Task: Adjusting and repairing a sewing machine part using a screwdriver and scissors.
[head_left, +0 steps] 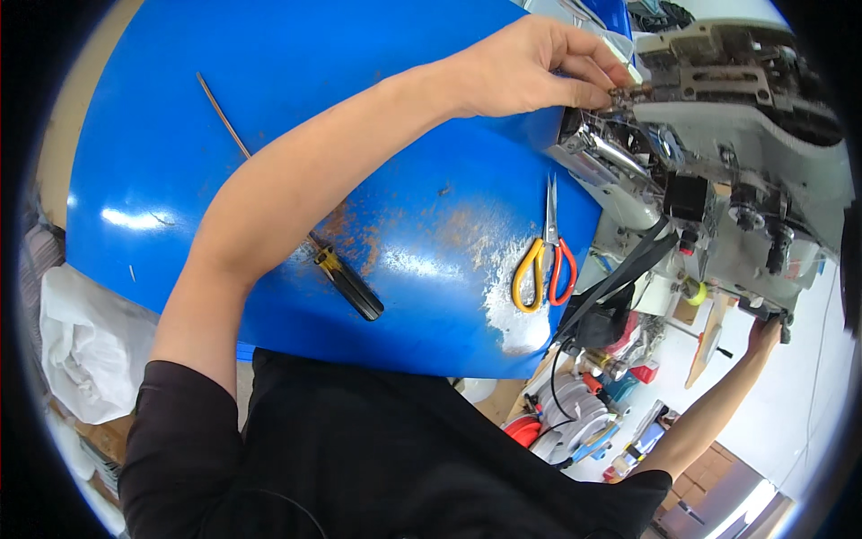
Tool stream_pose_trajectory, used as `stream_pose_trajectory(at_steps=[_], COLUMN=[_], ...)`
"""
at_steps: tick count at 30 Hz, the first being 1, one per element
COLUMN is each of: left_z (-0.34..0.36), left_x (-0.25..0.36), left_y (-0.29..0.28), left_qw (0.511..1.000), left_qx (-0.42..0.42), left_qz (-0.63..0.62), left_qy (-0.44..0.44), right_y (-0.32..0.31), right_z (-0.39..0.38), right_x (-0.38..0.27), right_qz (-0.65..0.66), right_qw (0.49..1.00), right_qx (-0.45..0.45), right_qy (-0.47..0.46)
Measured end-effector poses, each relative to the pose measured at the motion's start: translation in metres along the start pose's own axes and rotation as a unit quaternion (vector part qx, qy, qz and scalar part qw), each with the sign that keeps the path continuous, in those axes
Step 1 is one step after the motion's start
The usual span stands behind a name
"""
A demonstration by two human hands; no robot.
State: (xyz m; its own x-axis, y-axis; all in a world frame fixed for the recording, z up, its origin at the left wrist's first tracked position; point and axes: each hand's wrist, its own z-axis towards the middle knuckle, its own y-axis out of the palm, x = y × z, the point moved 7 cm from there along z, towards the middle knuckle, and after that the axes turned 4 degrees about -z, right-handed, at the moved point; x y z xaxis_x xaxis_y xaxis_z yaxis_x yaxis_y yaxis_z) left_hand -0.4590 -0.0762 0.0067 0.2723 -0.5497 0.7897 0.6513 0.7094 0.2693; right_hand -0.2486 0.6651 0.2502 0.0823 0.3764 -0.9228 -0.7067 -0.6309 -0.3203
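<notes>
My left hand (561,72) reaches across the blue work surface (296,40) to the machine at the right. Its thumb and fingers are closed together at a small metal part on the machine's end; what they pinch is too small to make out. The machine (709,135) has a pale metal body with its inner mechanism exposed. At its lower right side my right hand (765,336) touches a dark knob or lever (772,314), fingers mostly hidden. Scissors (548,251) with one yellow and one red handle lie near the machine, and a screwdriver (346,280) lies partly beneath my left forearm.
A white plastic bag (90,346) stands left of the work surface. Black straps and a cable (620,269) hang beside the machine. Below them are reels (575,418) and assorted tools, with brown boxes (705,467) at the lower right. Worn rusty and white patches mark the blue surface.
</notes>
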Motion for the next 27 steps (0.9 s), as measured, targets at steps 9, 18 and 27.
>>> stream_pose_trajectory(at_steps=[9, 18, 27], left_z=[-0.008, -0.009, 0.001], left_x=[0.015, 0.02, 0.039], left_y=[-0.008, -0.008, -0.005], left_qw=[0.998, 0.99, 0.957], left_qx=[0.03, 0.043, 0.016], left_qz=[0.06, 0.131, 0.288], left_qy=[-0.008, -0.015, 0.039], right_y=[0.057, 0.044, -0.005], right_z=[-0.043, -0.019, 0.004], right_x=[-0.004, 0.016, 0.004], right_qz=[-0.046, 0.002, 0.012], right_qw=[0.998, 1.0, 0.999], right_qx=[0.027, -0.017, -0.029], right_qy=[-0.023, -0.011, -0.011])
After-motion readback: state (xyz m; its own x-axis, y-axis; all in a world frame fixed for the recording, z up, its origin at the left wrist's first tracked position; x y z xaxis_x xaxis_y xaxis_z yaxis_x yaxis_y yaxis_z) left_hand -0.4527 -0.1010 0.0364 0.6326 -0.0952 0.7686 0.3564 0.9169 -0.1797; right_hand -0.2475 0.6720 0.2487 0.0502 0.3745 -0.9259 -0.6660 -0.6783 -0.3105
